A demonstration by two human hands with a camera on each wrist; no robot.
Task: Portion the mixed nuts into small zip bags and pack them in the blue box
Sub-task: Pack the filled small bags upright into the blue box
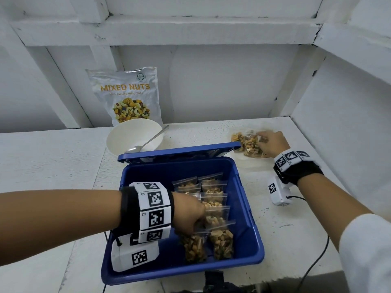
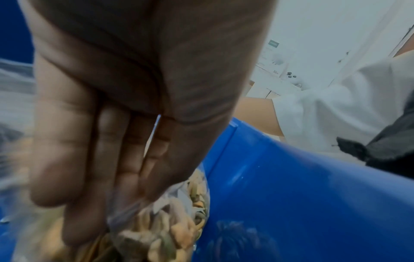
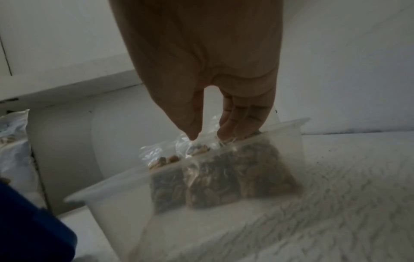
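The open blue box (image 1: 250, 210) stands at the middle of the counter, its lid (image 1: 179, 152) tipped back. Several filled zip bags (image 1: 213, 199) lie in rows inside. My left hand (image 1: 190, 216) reaches into the box and holds the top of a nut bag (image 1: 193, 248) at the near left; in the left wrist view its fingers (image 2: 89, 168) lie over that bag (image 2: 170, 230), with the thumb hidden. Far right, my right hand (image 1: 273, 142) pinches a filled bag (image 3: 212, 186) inside a clear plastic tub (image 3: 125, 187), thumb and fingers (image 3: 233, 127) on the bag's top.
A silver mixed nuts pouch (image 1: 127, 96) leans on the back wall. In front of it sits a white bowl (image 1: 118, 140) with a metal spoon (image 1: 146, 142). White walls close the back and right side. A black cable (image 1: 313, 269) trails at the near right.
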